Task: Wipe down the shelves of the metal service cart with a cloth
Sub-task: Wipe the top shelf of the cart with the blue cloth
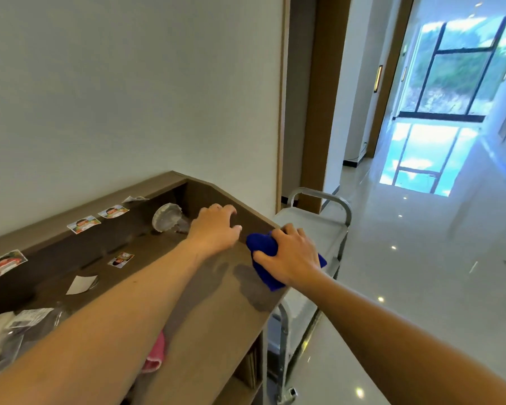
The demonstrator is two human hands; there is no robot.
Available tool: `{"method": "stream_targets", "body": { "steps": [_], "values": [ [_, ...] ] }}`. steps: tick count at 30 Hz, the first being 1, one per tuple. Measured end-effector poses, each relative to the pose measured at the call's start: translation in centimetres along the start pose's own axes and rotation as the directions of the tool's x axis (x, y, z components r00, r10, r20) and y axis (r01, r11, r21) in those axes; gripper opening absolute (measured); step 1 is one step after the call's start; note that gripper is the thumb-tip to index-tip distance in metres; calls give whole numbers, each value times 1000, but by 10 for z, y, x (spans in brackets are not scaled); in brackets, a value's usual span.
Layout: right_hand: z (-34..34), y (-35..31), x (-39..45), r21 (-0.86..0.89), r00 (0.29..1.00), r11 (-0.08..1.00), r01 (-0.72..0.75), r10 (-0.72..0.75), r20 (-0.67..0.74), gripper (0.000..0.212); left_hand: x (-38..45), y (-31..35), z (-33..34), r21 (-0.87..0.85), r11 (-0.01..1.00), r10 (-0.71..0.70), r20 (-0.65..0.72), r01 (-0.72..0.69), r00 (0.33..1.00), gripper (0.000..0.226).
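My right hand point(289, 255) closes around the blue cloth point(262, 252) on the table point(216, 302), left hand point(214, 229) loosely spread; the cart point(319, 229) beside looks yet unwiped.

Both bare forearms stretch forward, side by side. The left hand point(214, 229) hovers palm-down with fingers loosely curled and spread, gripping nothing. The right hand point(289, 255) is clenched palm-down, fingers wrapped around a blue cloth point(263, 252).

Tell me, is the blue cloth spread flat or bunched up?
Bunched up. The cloth is crumpled into a wad under the right hand at the counter's edge.
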State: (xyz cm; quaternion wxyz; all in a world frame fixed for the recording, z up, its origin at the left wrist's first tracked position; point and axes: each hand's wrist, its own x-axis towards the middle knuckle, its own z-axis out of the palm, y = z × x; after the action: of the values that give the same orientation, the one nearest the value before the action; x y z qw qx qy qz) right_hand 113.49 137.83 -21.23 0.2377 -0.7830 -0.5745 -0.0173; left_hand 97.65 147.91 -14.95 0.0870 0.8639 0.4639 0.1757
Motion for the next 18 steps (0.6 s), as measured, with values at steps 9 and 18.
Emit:
{"method": "stream_targets", "body": {
  "steps": [9,18],
  "values": [
    [-104,117,-41,-76,972,982,-173,157,-174,59,5,148,26,-78,975,203,-37,-206,978,44],
    [-190,236,-107,-137,919,939,-315,266,-292,57,-4,309,69,-135,907,396,-55,-399,917,43]
  ]
}}
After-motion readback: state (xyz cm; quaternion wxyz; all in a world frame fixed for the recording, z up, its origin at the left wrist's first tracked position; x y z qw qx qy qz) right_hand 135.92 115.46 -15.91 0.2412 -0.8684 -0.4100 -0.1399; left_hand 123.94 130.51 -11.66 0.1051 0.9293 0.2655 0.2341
